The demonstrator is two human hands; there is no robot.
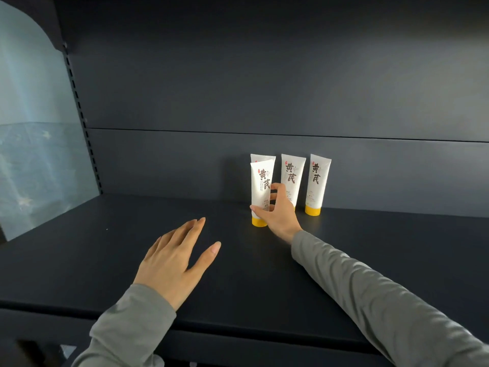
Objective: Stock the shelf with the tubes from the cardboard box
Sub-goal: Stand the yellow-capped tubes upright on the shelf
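Left hand (176,258): mine, palm down, fingers straight and close together, thumb spread out to the right. Left sleeve (132,327): grey, ending at the wrist. Right hand (277,213): arm stretched far forward, thumb and curled fingers gripping a tube (260,189) low on its body. Right sleeve (370,287): grey.

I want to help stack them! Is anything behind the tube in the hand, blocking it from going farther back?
Yes. The right hand grips the front tube, and another tube stands directly behind it, mostly hidden. That one blocks the way straight back.
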